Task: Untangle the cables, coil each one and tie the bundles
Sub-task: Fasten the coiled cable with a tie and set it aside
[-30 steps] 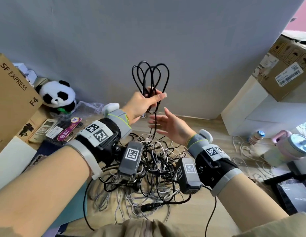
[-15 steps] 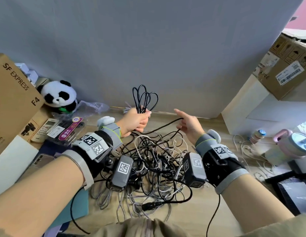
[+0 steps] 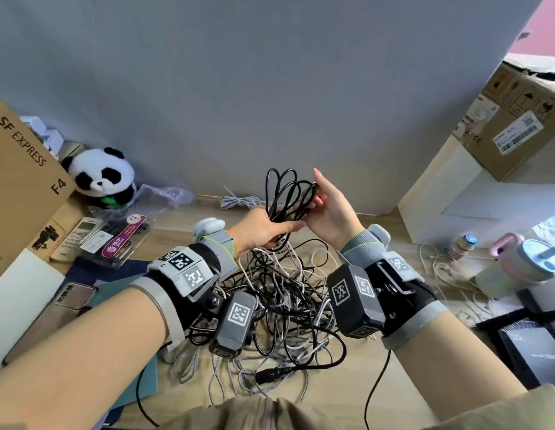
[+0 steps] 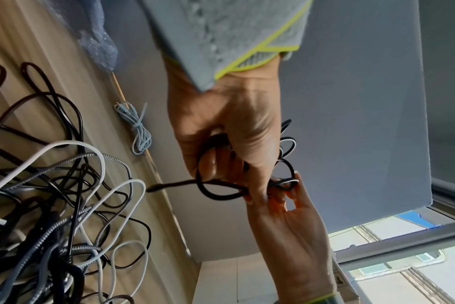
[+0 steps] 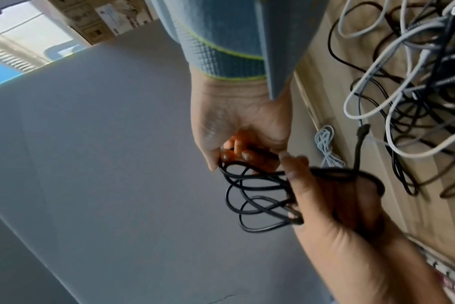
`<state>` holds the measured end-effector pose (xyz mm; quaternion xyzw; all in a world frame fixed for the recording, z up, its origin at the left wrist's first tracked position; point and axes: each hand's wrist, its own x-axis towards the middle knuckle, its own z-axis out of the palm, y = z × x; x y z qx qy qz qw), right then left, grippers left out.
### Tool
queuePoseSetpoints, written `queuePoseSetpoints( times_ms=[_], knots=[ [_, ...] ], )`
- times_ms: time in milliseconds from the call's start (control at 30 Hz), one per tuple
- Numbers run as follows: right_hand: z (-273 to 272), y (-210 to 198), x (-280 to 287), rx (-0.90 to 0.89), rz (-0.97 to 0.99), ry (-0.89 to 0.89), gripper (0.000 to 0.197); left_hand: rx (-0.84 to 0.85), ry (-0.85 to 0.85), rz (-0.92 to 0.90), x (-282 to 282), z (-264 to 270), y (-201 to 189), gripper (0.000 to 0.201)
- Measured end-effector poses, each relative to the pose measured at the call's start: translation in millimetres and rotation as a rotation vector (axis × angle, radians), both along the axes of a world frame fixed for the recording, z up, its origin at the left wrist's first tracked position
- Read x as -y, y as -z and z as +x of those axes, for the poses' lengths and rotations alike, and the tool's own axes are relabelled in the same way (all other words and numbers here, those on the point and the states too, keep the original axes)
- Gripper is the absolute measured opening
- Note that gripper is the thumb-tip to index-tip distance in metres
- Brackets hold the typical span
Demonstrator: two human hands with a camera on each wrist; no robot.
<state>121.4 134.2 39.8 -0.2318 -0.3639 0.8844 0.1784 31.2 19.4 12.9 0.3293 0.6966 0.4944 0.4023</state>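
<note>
I hold a black cable coil (image 3: 285, 193) upright above the floor, in front of the grey wall. My left hand (image 3: 270, 234) grips the loops at their lower end, thumb across them. My right hand (image 3: 319, 198) curls its fingers round the loops' right side. In the left wrist view my left hand (image 4: 229, 144) clasps the black cable coil (image 4: 216, 185) and my right hand (image 4: 286, 197) pinches it from below. The right wrist view shows my right hand (image 5: 242, 156) at the black cable coil (image 5: 260, 195). A tangled pile of black, white and braided cables (image 3: 279, 302) lies on the floor beneath.
A tied pale bundle (image 3: 239, 200) lies by the wall. Left: an SF Express box (image 3: 22, 181), a plush panda (image 3: 102, 175), a remote (image 3: 81, 237), a phone (image 3: 74, 296). Right: a white cabinet (image 3: 471, 206), a cardboard box (image 3: 518, 125), a pink bottle (image 3: 533, 262), a black device (image 3: 533, 349).
My left hand lowered the coil from up high. My right hand drew the cable out to the right, then came back and now grips the loops beside the left hand.
</note>
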Motion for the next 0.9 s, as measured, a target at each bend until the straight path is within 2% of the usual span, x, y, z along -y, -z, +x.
queuePoseSetpoints(
  times_ms=[33, 133, 233, 400, 500, 600, 700, 800, 900],
  knots=[
    [-0.1, 3.3, -2.2, 0.021, 0.006, 0.021, 0.052, 0.042, 0.0, 0.0, 0.4, -0.1, 0.4, 0.019],
    [4.9, 14.3, -7.1, 0.161, 0.088, 0.065, 0.037, 0.214, -0.069, 0.05, 1.7, -1.5, 1.8, 0.026],
    [15.3, 26.0, -6.9, 0.41, 0.22, -0.112, 0.035, 0.312, -0.113, 0.096, 3.3, -3.2, 1.1, 0.029],
    [22.1, 36.6, 1.1, 0.666, 0.351, -0.523, 0.057, 0.206, -0.139, 0.086, 2.9, -1.8, 5.0, 0.03],
    [20.2, 41.0, 4.8, 0.748, 0.415, -0.566, 0.052, 0.162, -0.137, 0.085, 4.8, 2.2, 6.2, 0.029],
    [18.4, 45.8, 6.9, 0.613, 0.347, -0.339, 0.029, 0.101, -0.148, 0.07, 6.7, 3.0, 7.4, 0.026],
    [15.5, 42.2, 7.9, 0.428, 0.347, -0.169, 0.029, 0.057, -0.145, 0.049, 6.3, 2.7, 5.2, 0.016],
    [13.8, 36.0, 11.6, 0.369, 0.502, -0.201, 0.028, 0.147, -0.198, 0.017, 2.3, -1.5, 2.2, 0.013],
    [13.0, 35.0, 13.8, 0.403, 0.729, -0.154, 0.026, 0.357, -0.217, 0.02, 3.7, 0.2, -2.0, 0.017]
  ],
)
